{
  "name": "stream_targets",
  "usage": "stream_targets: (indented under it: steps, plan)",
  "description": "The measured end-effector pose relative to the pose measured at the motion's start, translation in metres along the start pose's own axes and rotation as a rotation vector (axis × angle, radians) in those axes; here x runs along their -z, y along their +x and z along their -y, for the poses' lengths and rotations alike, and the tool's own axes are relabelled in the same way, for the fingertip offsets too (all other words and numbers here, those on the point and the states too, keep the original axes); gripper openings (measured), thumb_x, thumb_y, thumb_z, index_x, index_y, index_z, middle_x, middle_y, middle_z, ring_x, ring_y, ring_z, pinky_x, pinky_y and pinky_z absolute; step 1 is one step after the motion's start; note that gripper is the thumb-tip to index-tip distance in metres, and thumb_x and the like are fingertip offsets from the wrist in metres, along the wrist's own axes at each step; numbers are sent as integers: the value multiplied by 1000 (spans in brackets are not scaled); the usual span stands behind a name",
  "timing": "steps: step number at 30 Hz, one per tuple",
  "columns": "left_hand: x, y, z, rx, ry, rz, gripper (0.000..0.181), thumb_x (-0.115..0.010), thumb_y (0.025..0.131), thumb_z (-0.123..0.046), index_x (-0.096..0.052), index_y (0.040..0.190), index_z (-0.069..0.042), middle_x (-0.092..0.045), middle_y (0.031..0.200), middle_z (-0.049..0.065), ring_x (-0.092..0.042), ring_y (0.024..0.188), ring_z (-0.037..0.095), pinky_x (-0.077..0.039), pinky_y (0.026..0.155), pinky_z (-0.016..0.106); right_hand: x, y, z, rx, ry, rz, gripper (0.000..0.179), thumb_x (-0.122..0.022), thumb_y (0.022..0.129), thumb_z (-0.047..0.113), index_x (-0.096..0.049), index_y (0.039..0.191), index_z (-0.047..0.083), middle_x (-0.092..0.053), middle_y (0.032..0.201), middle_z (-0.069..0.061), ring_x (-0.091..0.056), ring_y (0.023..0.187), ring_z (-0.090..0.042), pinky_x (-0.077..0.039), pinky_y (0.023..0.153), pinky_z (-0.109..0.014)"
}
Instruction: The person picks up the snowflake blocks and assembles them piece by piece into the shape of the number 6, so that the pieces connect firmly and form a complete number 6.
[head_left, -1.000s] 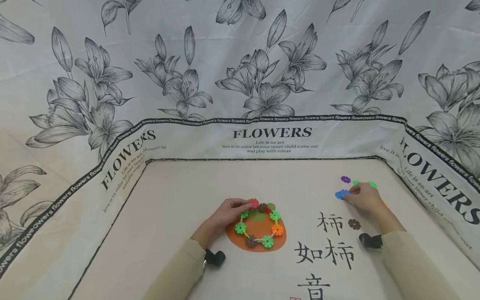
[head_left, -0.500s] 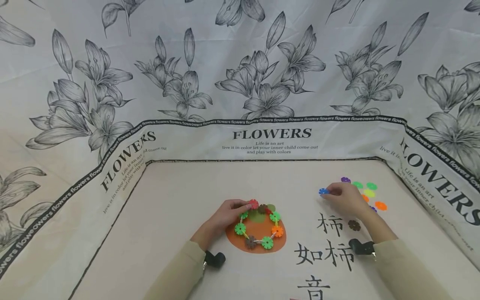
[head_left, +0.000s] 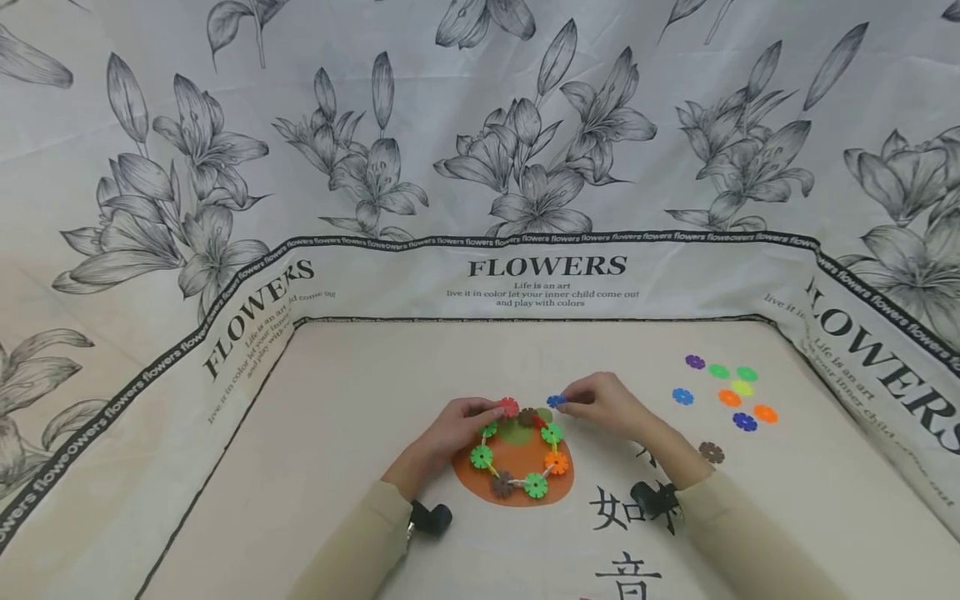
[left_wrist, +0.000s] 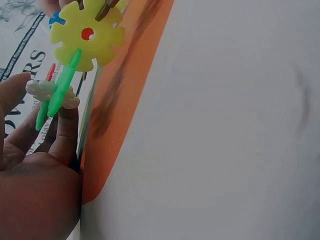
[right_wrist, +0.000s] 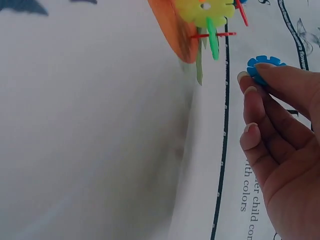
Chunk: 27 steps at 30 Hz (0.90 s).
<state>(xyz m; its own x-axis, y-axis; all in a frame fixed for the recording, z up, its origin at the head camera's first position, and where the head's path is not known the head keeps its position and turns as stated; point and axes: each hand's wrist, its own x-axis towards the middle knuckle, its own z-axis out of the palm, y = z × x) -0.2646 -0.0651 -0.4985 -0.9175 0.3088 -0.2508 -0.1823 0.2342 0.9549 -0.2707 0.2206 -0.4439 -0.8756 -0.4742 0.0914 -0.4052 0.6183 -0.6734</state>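
My left hand (head_left: 462, 427) grips the upper left of a ring of interlocked plastic snowflake discs (head_left: 536, 485), close to a red disc. The ring mixes green, brown, orange and red discs joined by edge-on pieces. In the left wrist view, thumb and fingers pinch a whitish disc (left_wrist: 42, 89), with a green disc (left_wrist: 65, 82) slotted beside a yellow one (left_wrist: 87, 35). Between thumb and forefinger, my right hand (head_left: 611, 405) pinches a blue snowflake disc (head_left: 556, 401), held at the ring's upper right. The right wrist view shows that blue disc (right_wrist: 257, 67) apart from the ring.
Several loose discs lie at the right: purple (head_left: 695, 362), green (head_left: 747, 374), yellow (head_left: 742, 388), orange (head_left: 765, 414) and blue (head_left: 682, 397), with a brown one (head_left: 712, 452) nearer. An orange persimmon print (head_left: 517, 497) and black characters mark the tablecloth (head_left: 360, 367). Flower-printed fabric surrounds it.
My right hand has picked up a blue disc from the loose group and carried it left to the ring. My left hand has stayed in place, holding the ring.
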Motion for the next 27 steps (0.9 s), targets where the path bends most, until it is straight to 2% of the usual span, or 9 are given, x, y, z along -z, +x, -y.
stream_targets:
  steps: [5,10,23,27]
  plan:
    - [2,3,2,1,-5,4,38,-71,95,-45,-73,120,-15,-68,120,-1,-56,118,20,-44,109,46,-15,12,6,47,4,27,8,-75,93,9,-80,97,4,-76,92,-2,-64,80,-13,-55,75,-25]
    - [2,2,2,-22,-15,10,37,-70,97,-42,-73,120,-12,-68,120,0,-57,116,19,-45,108,44,-24,19,10,49,11,45,8,-74,93,9,-80,97,5,-76,92,0,-63,81,-13,-55,77,-26]
    - [2,4,2,-53,-7,29,36,-68,99,-40,-74,121,-12,-70,121,0,-57,118,20,-43,110,44,-30,27,16,120,-26,53,7,-74,94,8,-80,95,5,-75,89,3,-63,79,-10,-55,75,-25]
    - [2,2,2,-73,-2,38,35,-68,100,-36,-75,121,-9,-71,119,2,-58,113,18,-47,105,40,-33,30,15,161,-29,53,6,-75,93,6,-81,91,5,-75,86,3,-65,79,-10,-56,76,-27]
